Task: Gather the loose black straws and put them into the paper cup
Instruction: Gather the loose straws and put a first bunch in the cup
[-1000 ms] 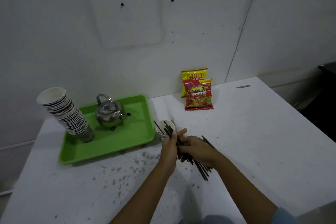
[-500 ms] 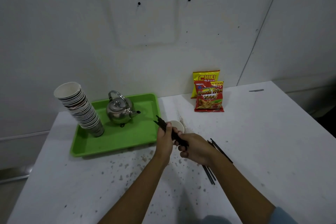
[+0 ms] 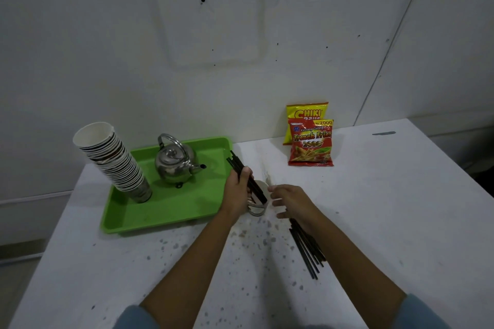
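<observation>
The kettle on the left is polished metal, glossy enough to carry bright highlights on its lid and belly. Under it the green tray looks like smooth moulded plastic with a soft sheen. The stacked cups at the far left are matt paper — white inside, with ribbed rims showing down the stack. The single paper cup looks the same dull white. The black straws lying near right look like thin, smooth plastic. The snack bags at the far wall are shiny printed film. The table is matt white — speckled and stained.
</observation>
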